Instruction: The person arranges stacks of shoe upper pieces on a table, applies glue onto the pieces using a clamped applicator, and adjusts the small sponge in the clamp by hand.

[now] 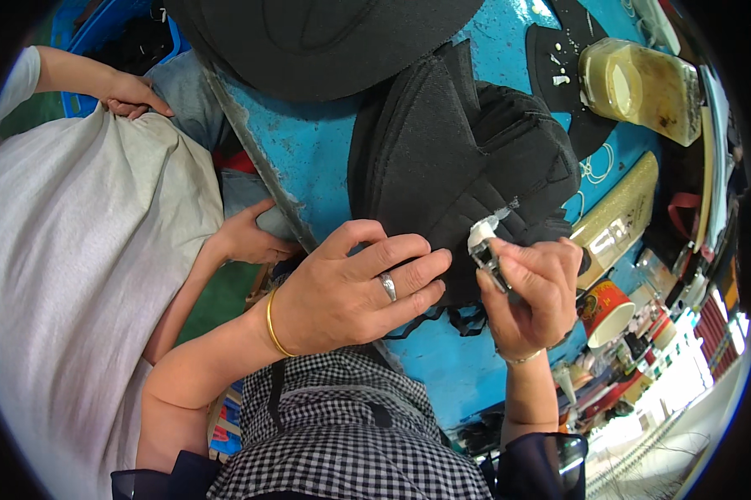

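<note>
Several flat black pieces (pixel 425 142), like cut fabric or foam, lie overlapped in a stack on the blue table. My right hand (pixel 530 287) pinches a small black clip (pixel 488 265) that has a white, sponge-like tip (pixel 480 233). That tip touches the black stack beside a shiny whitish smear (pixel 505 212). Across the near left edge of the stack rests my left hand (pixel 355 287), its fingers stretched out and holding nothing.
Another person in a grey shirt (pixel 100 250) sits close on the left. A large rounded black piece (pixel 325 33) covers the table's far side. To the right stand a clear tub of yellowish stuff (pixel 684 96), a gold box (pixel 621 217) and a red paper cup (pixel 605 312).
</note>
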The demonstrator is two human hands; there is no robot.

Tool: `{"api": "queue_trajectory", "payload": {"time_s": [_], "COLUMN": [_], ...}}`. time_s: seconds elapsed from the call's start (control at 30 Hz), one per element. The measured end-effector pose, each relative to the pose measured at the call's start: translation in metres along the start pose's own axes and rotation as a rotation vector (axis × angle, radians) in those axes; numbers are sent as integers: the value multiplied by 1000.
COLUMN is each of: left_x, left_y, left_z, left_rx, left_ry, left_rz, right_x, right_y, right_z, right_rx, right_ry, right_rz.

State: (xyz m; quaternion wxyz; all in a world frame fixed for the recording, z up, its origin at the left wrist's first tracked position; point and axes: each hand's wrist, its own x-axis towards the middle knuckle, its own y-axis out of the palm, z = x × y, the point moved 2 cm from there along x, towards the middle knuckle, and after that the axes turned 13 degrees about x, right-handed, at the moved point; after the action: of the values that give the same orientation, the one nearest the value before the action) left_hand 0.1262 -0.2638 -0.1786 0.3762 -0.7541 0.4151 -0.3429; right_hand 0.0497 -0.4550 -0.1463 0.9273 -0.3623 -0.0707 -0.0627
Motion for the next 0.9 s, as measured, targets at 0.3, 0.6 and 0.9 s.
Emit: {"api": "queue_trajectory", "payload": {"time_s": [0.3,0.6,0.9], "left_x": [2,-1,2], "left_y": [0,2,5], "left_z": [1,0,1], "left_rx": [-22,-39,-40], "left_ry": [-1,-33,-34], "left_rz": [5,-29,-50], "right_x": [0,5,3], "right_y": [-14,-3,-13], "right_z": [-10,-16,-15], "right_rx": [92,103,202], "right_ry": [4,30,35], "right_rz": [-144,-151,-194]}}
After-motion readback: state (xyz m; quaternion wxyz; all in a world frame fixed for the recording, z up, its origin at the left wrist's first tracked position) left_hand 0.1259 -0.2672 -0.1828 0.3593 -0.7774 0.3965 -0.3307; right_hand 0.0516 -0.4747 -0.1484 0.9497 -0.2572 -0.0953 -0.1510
